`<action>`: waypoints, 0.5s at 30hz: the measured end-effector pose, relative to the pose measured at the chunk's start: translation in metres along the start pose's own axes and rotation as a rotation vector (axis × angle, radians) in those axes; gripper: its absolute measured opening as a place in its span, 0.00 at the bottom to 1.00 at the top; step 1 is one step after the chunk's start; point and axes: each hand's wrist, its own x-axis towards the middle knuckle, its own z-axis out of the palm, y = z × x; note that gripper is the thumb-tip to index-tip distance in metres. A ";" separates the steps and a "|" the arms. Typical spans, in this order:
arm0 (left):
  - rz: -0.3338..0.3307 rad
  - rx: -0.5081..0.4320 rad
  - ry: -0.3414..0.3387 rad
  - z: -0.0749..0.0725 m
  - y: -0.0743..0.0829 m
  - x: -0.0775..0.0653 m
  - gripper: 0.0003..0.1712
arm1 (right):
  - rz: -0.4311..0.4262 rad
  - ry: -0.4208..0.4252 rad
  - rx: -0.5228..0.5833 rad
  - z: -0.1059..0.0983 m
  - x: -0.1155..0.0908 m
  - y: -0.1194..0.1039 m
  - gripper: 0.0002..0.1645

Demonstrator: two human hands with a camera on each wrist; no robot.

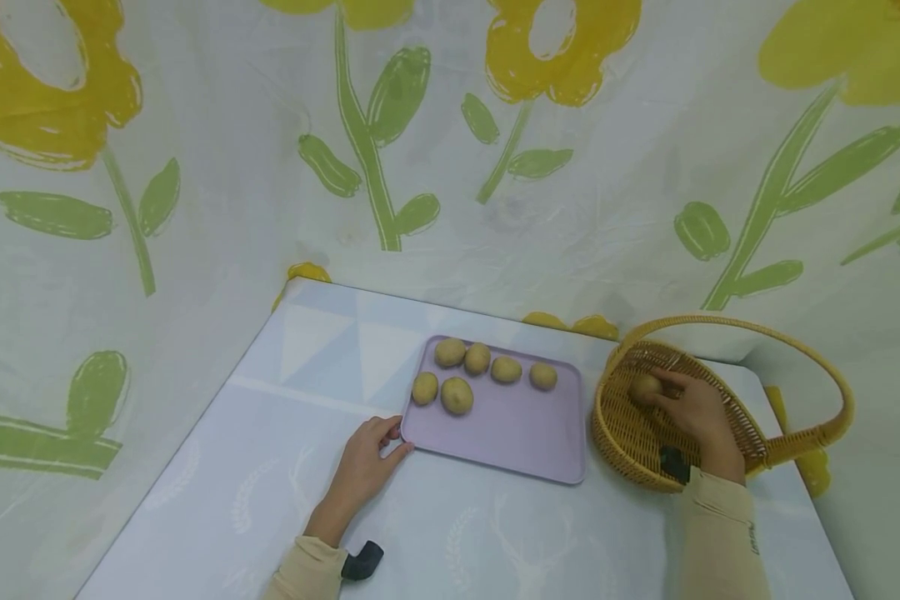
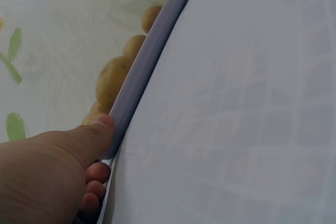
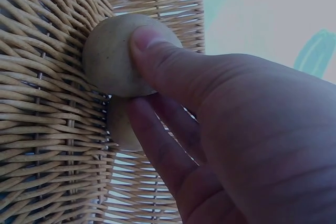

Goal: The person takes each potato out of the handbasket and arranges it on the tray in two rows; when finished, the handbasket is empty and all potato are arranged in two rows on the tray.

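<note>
Inside the wicker basket (image 1: 622,442), my right hand (image 1: 693,408) grips a potato (image 3: 110,51) between thumb and fingers. Behind it in the right wrist view, a second potato (image 3: 122,124) lies low against the wicker, partly hidden by the fingers. My left hand (image 1: 367,458) holds the near left corner of a light purple tray (image 1: 525,433), thumb (image 2: 102,129) on the rim and the other fingers curled below. Several potatoes lie toward the back and left of the tray, among them a larger one (image 1: 457,396) in front.
The basket's tall arched handle (image 1: 750,321) rises over its opening, near the table's right side. The table (image 1: 420,533) has a pale blue patterned cover. A cloth (image 1: 570,225) printed with yellow flowers hangs behind and on both sides.
</note>
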 end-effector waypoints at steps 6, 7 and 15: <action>-0.008 -0.002 -0.003 0.000 -0.001 0.000 0.23 | -0.015 0.005 -0.009 -0.001 0.001 -0.002 0.37; -0.006 -0.002 -0.002 0.000 -0.002 0.000 0.23 | -0.013 0.011 -0.001 -0.001 0.001 -0.002 0.38; -0.007 0.003 -0.011 -0.001 -0.002 0.000 0.23 | 0.017 0.071 0.105 -0.004 -0.003 -0.005 0.39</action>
